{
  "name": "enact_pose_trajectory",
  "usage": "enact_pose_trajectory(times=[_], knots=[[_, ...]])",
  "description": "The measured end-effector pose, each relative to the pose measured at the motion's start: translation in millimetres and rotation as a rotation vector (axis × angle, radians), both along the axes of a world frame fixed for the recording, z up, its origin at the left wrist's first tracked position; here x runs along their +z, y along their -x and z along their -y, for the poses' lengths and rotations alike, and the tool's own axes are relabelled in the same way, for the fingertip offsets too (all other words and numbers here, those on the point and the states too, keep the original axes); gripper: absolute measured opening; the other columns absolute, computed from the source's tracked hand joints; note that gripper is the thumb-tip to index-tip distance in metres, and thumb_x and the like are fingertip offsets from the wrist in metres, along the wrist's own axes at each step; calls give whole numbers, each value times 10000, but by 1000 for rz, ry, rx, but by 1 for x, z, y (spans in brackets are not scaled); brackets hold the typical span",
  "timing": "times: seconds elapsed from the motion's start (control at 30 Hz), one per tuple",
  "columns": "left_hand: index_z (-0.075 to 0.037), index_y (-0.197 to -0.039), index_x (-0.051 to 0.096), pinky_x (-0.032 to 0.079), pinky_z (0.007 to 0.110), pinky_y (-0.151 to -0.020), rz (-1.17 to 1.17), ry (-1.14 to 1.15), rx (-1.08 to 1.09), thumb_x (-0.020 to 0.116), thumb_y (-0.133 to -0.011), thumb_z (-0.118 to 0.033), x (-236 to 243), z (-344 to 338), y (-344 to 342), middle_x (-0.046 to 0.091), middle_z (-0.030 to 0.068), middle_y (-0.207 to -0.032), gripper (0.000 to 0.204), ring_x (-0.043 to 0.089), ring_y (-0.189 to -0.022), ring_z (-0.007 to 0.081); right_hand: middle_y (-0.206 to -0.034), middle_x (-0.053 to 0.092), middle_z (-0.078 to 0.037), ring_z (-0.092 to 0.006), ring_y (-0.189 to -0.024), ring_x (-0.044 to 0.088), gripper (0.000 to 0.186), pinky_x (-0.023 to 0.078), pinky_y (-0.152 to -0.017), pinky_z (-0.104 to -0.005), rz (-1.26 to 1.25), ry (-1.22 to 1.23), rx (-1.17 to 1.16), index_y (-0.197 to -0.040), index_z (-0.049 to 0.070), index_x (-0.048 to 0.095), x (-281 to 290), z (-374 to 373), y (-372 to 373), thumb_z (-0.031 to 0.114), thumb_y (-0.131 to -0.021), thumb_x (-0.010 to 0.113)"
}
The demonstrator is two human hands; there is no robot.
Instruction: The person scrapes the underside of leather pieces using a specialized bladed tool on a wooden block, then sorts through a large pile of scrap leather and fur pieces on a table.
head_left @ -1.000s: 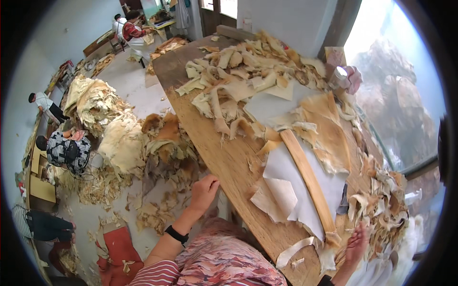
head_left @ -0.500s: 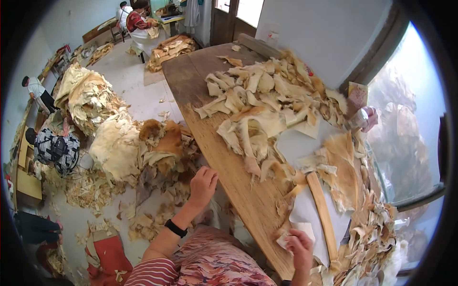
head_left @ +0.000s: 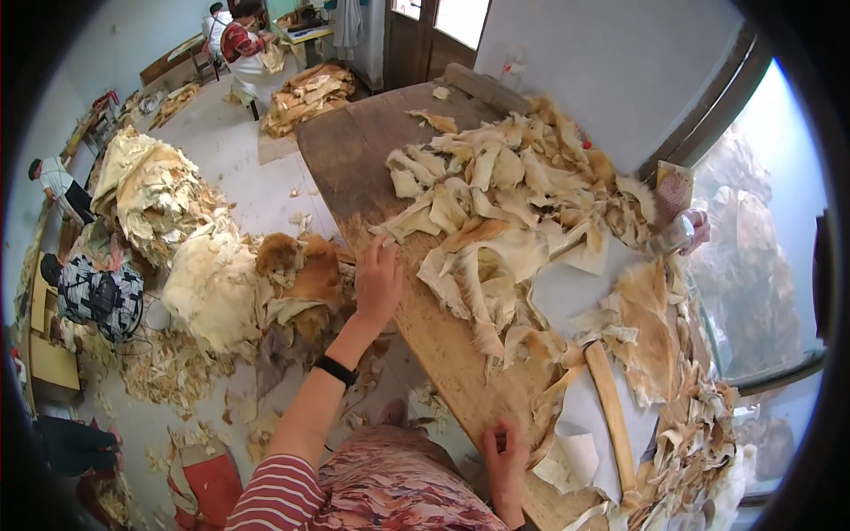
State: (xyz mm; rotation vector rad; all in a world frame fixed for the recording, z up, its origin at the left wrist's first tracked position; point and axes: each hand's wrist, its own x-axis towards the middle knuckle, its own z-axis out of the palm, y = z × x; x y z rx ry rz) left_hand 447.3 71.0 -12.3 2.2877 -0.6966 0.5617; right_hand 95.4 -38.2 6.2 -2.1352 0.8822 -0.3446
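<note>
My left hand [head_left: 379,281] lies over the left edge of the wooden table [head_left: 425,345], fingers stretched forward. Its fingertips reach the pointed end of a pale hide scrap [head_left: 412,219] at the pile's near left. Close to the front edge is my right hand [head_left: 505,460], thumb and fingers curled together; whatever they may hold is too small to make out. Beside it, a cream scrap [head_left: 567,460] rests partly on a white sheet [head_left: 589,416]. A long wooden stick [head_left: 609,420] lies across that sheet. Cream and tan fur scraps [head_left: 496,168] are heaped beyond.
A glass jar [head_left: 675,235] stands by the window at right. Offcuts [head_left: 691,451] crowd the right side. On the floor at left are big hide bundles [head_left: 150,195], a brown fur [head_left: 310,274] and a red piece [head_left: 211,478]. Several people work farther off, one in patterned clothing [head_left: 102,292].
My left hand has moved forward onto the table edge, its fingers straightening. My right hand has shifted left, away from the cream scrap it was at. The hide pieces nearby have shifted slightly.
</note>
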Motion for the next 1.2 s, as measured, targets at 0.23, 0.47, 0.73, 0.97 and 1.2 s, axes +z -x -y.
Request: enact_pose_trajectory(times=[0.23,0.47,0.73,0.97,1.2], knots=[[-40,-1234,494,422,447,-963,-154,-3,114,587,-916,-194,-32,20,-47,463,151,-1312,365,486,-1172,338,-760,598,-81,-209,-621,602,196,482,-530,-312,158,198,34,-981,58,626,-31,-3,3,32,-795,683],[-55,-1203,505,432,421,-935,-38,-99,211,577,-917,-224,-34,28,-51,523,136,-1207,340,493,-1141,332,-776,591,-74,-176,-594,583,189,464,-512,-285,191,304,57,-966,59,635,-28,-1,1,4,-789,671],[-84,-984,580,450,439,-778,-76,-140,168,636,-876,-234,-17,40,-77,554,97,-1021,193,538,-968,306,-740,595,-67,-188,-585,588,204,468,-507,-305,143,231,-8,-987,72,639,-18,-5,-7,29,-793,686],[-24,-708,527,396,364,-604,-630,201,-133,639,-877,-200,-14,20,-113,509,75,-677,269,498,-629,216,-783,601,-68,-176,-607,577,253,467,-533,-282,101,219,-150,-1060,60,615,-29,-11,-24,29,-814,666],[-2,-692,487,367,352,-597,-907,296,-651,654,-872,-307,-3,-16,-127,470,75,-672,392,446,-622,189,-889,595,-45,-108,-712,561,269,451,-618,-234,150,143,-230,-1119,27,585,-31,-26,-87,19,-853,621]])
